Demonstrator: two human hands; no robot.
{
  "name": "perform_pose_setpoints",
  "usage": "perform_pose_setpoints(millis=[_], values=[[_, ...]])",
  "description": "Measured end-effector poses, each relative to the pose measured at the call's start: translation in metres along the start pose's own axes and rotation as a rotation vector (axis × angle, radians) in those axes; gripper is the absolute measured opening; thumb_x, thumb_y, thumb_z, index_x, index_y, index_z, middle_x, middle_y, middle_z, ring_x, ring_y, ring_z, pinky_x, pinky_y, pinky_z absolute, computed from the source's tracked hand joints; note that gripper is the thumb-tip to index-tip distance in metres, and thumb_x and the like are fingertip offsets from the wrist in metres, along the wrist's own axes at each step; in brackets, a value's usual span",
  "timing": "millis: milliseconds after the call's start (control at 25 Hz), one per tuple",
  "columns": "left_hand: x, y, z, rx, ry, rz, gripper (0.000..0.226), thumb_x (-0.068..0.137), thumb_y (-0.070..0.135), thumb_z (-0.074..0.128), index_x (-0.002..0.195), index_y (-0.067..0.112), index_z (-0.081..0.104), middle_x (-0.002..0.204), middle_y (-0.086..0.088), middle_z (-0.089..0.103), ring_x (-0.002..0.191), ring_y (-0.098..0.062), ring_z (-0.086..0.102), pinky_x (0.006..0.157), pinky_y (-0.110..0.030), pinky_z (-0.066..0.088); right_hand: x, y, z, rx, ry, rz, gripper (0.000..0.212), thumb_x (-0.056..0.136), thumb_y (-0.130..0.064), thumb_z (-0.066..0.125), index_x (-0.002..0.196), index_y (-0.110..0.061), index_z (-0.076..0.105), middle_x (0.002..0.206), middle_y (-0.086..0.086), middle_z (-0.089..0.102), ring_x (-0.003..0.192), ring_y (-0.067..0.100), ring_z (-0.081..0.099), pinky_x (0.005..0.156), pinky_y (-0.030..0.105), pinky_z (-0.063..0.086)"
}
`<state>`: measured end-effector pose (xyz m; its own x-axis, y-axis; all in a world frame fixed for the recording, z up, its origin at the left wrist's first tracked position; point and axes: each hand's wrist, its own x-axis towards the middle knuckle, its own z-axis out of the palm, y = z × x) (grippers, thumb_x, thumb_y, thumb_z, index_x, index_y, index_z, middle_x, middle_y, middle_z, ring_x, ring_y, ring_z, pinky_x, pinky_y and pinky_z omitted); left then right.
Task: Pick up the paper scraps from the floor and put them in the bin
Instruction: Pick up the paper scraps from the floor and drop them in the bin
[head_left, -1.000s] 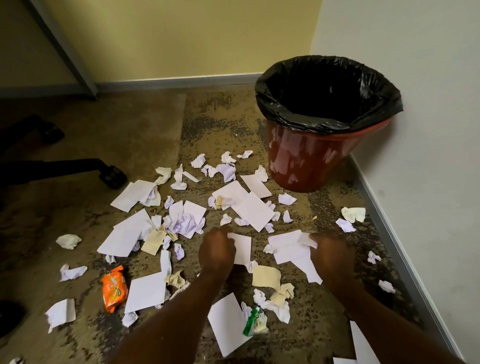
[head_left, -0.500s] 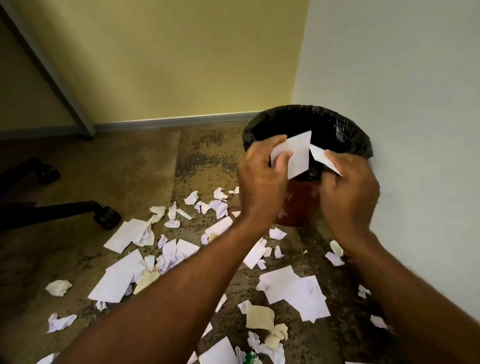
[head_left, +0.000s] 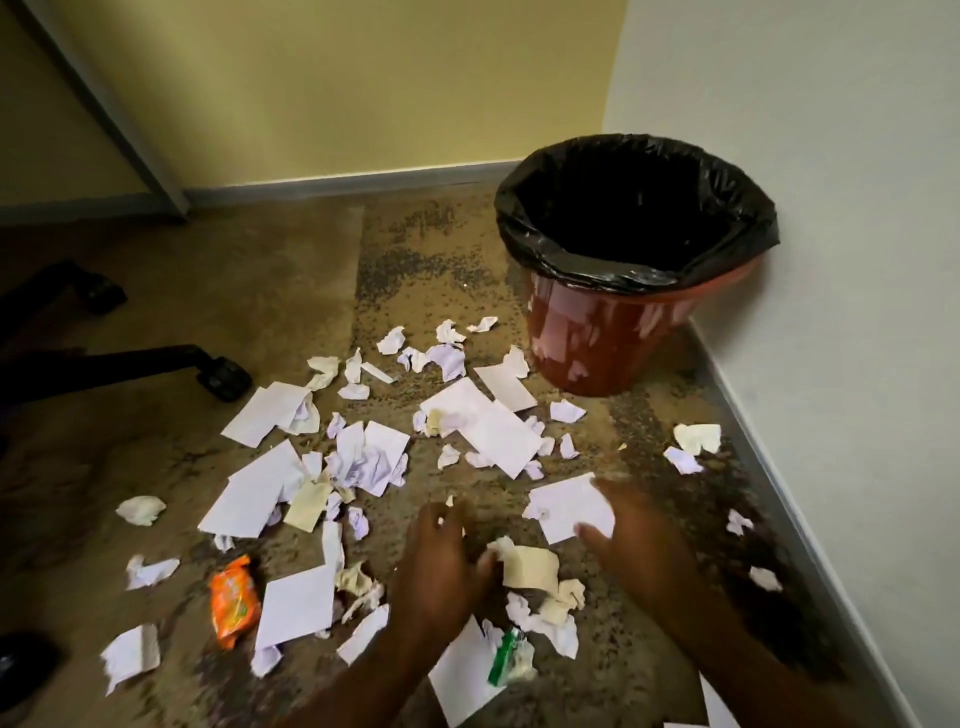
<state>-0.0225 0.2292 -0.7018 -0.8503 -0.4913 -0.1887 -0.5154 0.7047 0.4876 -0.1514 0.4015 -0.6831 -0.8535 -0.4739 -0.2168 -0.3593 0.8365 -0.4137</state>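
Both hands are down low over the litter, motion-blurred. The cream scrap (head_left: 532, 566) lies between them, touching or just beside the thumb side of the left hand (head_left: 441, 566), so we judge the left nearer to it. Its long axis runs roughly left to right across the view. The flat white sheet (head_left: 569, 506) lies just ahead of the right hand (head_left: 636, 545), under its spread fingertips (head_left: 589, 531), its long edge slanting away towards the right.

The right hand's fingers are splayed and hold nothing. The left hand's fingers look loosely bent, but with the blur we cannot tell if they pinch anything.

The red bin (head_left: 608, 348) with its black liner (head_left: 519, 228) stands in the corner, ahead and to the right, well apart from both hands and nearer the right one.

Counts:
- One bin and two hands.
- About eight larger flat white sheets.
- Crumpled bits (head_left: 363, 462) number well over twenty; they overlap too much for an exact count.
- One orange snack wrapper (head_left: 234, 603).
- One green item (head_left: 501, 662) that we cannot identify, lying on a near sheet.

We judge most of the task is left.
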Motion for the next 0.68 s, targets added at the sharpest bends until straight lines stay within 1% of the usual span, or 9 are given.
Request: perform_pose_setpoints(millis=[40, 80, 120, 200, 280, 400, 480, 560, 680], values=[[-0.014, -0.02, 0.016, 0.068, -0.157, 0.004, 0.069, 0.081, 0.053, 0.063, 0.142, 0.039, 0.034, 0.143, 0.001, 0.039, 0.13, -0.02, 0.043, 0.102, -0.033, 0.044, -0.01, 0.007, 0.022, -0.089, -0.182, -0.01, 0.069, 0.083, -0.048, 0.063, 0.143, -0.031, 0.034, 0.146, 0.0, 0.04, 0.128, 0.019, 0.046, 0.102, 0.034, 0.041], [-0.024, -0.031, 0.028, 0.122, -0.282, 0.048, 0.075, 0.079, 0.055, 0.063, 0.145, 0.04, 0.03, 0.147, 0.001, 0.036, 0.133, -0.021, 0.04, 0.104, -0.034, 0.042, -0.018, 0.009, 0.039, -0.166, -0.289, -0.054, 0.074, 0.08, -0.053, 0.063, 0.144, -0.037, 0.027, 0.148, -0.004, 0.035, 0.13, 0.018, 0.043, 0.102, 0.037, 0.041], [-0.029, -0.033, 0.036, 0.166, -0.371, 0.099, 0.082, 0.078, 0.055, 0.064, 0.148, 0.039, 0.025, 0.151, 0.0, 0.031, 0.136, -0.022, 0.036, 0.107, -0.035, 0.04, -0.023, 0.008, 0.052, -0.237, -0.34, -0.089, 0.078, 0.078, -0.056, 0.063, 0.144, -0.041, 0.023, 0.15, -0.006, 0.031, 0.132, 0.018, 0.04, 0.103, 0.041, 0.04], [-0.031, -0.028, 0.053, 0.231, -0.458, 0.159, 0.096, 0.075, 0.052, 0.07, 0.153, 0.032, 0.016, 0.155, -0.003, 0.023, 0.139, -0.027, 0.031, 0.11, -0.039, 0.037, -0.03, -0.002, 0.071, -0.358, -0.392, -0.088, 0.084, 0.079, -0.054, 0.063, 0.146, -0.039, 0.015, 0.152, 0.001, 0.026, 0.136, 0.026, 0.034, 0.103, 0.045, 0.037], [-0.028, -0.017, 0.067, 0.265, -0.436, 0.163, 0.095, 0.078, 0.046, 0.07, 0.153, 0.027, 0.016, 0.154, -0.008, 0.023, 0.137, -0.029, 0.032, 0.106, -0.04, 0.041, -0.032, -0.01, 0.084, -0.369, -0.393, -0.075, 0.081, 0.084, -0.043, 0.064, 0.148, -0.034, 0.015, 0.149, 0.01, 0.026, 0.13, 0.03, 0.04, 0.098, 0.04, 0.042], [-0.022, -0.005, 0.077, 0.229, -0.363, 0.114, 0.061, 0.087, 0.034, 0.059, 0.142, 0.021, 0.036, 0.139, -0.01, 0.039, 0.12, -0.03, 0.048, 0.09, -0.041, 0.049, -0.032, -0.014, 0.092, -0.21, -0.289, -0.115, 0.056, 0.088, -0.025, 0.057, 0.139, -0.028, 0.032, 0.137, 0.009, 0.036, 0.114, 0.028, 0.053, 0.086, 0.037, 0.049], [-0.018, 0.002, 0.076, 0.202, -0.361, 0.105, 0.049, 0.087, 0.025, 0.058, 0.133, 0.017, 0.046, 0.127, -0.011, 0.049, 0.106, -0.03, 0.057, 0.083, -0.041, 0.05, -0.031, -0.014, 0.091, -0.143, -0.257, -0.112, 0.046, 0.088, -0.019, 0.054, 0.132, -0.025, 0.042, 0.132, 0.008, 0.04, 0.112, 0.027, 0.055, 0.085, 0.036, 0.049], [-0.013, 0.009, 0.073, 0.195, -0.336, 0.116, 0.037, 0.088, 0.021, 0.056, 0.124, 0.014, 0.056, 0.121, -0.011, 0.055, 0.099, -0.031, 0.061, 0.08, -0.038, 0.049, -0.026, -0.016, 0.088, -0.183, -0.244, -0.107, 0.042, 0.088, -0.019, 0.054, 0.129, -0.024, 0.047, 0.132, 0.007, 0.043, 0.112, 0.025, 0.055, 0.088, 0.034, 0.047], [-0.004, 0.023, 0.058, 0.162, -0.297, 0.13, 0.028, 0.091, 0.021, 0.055, 0.117, 0.014, 0.064, 0.119, -0.009, 0.059, 0.1, -0.027, 0.062, 0.084, -0.034, 0.049, -0.016, -0.018, 0.083, -0.267, -0.245, -0.103, 0.04, 0.086, -0.028, 0.057, 0.125, -0.023, 0.05, 0.132, 0.004, 0.048, 0.118, 0.023, 0.051, 0.095, 0.032, 0.041]])
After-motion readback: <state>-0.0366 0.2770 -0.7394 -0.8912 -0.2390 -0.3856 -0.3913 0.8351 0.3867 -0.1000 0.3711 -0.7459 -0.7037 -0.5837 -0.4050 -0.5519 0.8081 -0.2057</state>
